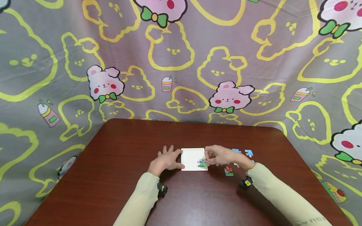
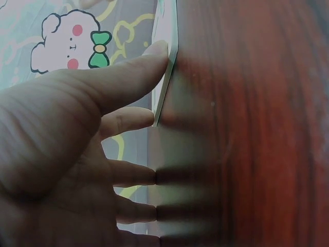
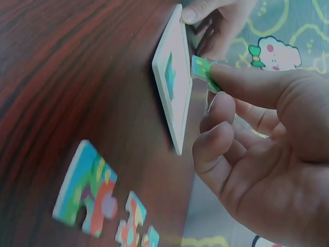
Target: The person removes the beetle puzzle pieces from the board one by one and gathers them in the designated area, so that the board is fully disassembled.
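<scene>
A white square tray [image 1: 192, 153] lies on the table, a raised rim around it. My left hand [image 1: 167, 159] is at its left side; in the left wrist view the thumb [image 2: 136, 77] rests on the rim, the index finger touches a corner, and the other fingers are spread on the table. Over the tray's right side, my right hand [image 1: 220, 155] pinches a green and blue jigsaw piece [image 3: 202, 67] between thumb and index finger. A blue-green patch [image 3: 169, 77] shows inside the tray; I cannot tell whether it is another piece or a reflection.
Several loose jigsaw pieces lie right of the tray, some partly hidden under my right arm. One with red and green [image 1: 228, 171] is nearest me; a blue one [image 1: 249, 153] lies farther back. A patterned cloth [image 1: 181, 62] hangs behind the brown table [image 1: 135, 138].
</scene>
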Motion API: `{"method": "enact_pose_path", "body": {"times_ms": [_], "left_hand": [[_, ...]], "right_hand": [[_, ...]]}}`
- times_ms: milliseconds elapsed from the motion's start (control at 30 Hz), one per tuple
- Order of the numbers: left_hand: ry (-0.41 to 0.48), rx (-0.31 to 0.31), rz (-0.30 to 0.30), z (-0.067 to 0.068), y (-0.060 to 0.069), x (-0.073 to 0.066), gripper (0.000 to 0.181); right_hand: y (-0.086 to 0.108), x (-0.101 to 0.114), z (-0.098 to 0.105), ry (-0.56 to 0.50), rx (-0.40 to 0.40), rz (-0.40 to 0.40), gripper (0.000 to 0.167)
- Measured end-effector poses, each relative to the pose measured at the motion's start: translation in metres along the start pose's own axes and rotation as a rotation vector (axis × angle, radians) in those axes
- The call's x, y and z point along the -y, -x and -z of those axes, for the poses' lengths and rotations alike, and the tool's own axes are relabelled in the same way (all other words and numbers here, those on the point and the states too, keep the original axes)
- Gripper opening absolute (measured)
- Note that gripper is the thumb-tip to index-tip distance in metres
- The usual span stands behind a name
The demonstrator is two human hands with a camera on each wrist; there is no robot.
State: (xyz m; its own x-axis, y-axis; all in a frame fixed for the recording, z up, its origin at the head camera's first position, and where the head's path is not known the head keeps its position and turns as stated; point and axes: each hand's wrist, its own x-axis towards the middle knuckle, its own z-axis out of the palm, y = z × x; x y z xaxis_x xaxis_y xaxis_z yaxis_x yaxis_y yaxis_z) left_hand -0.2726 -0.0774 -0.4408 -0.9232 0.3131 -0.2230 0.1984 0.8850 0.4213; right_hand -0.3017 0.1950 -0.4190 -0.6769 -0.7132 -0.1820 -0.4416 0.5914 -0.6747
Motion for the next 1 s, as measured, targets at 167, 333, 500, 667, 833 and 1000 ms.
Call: {"method": "enact_pose_path", "body": {"times_ms": [167, 333, 500, 667, 833, 1000], "left_hand": [[-0.004, 0.000, -0.002, 0.000, 0.001, 0.001, 0.069], [0.001, -0.001, -0.003, 0.000, 0.001, 0.001, 0.069], [0.003, 0.000, 0.000, 0.000, 0.002, 0.000, 0.069], [0.008, 0.003, -0.001, 0.001, 0.003, -0.001, 0.069], [0.005, 0.004, -0.001, 0.001, 0.003, -0.001, 0.070], [0.003, 0.006, 0.004, 0.000, 0.003, 0.000, 0.070]], "right_hand": [[0.011, -0.006, 0.008, -0.017, -0.001, -0.027, 0.017], [0.019, -0.013, 0.015, -0.027, 0.004, -0.037, 0.016], [0.030, -0.019, 0.025, -0.012, 0.011, -0.031, 0.015], [0.044, -0.028, 0.034, -0.035, 0.051, -0.064, 0.016], [0.056, -0.035, 0.041, -0.086, 0.079, -0.122, 0.017], [0.066, -0.041, 0.046, -0.086, 0.125, -0.153, 0.017]]}}
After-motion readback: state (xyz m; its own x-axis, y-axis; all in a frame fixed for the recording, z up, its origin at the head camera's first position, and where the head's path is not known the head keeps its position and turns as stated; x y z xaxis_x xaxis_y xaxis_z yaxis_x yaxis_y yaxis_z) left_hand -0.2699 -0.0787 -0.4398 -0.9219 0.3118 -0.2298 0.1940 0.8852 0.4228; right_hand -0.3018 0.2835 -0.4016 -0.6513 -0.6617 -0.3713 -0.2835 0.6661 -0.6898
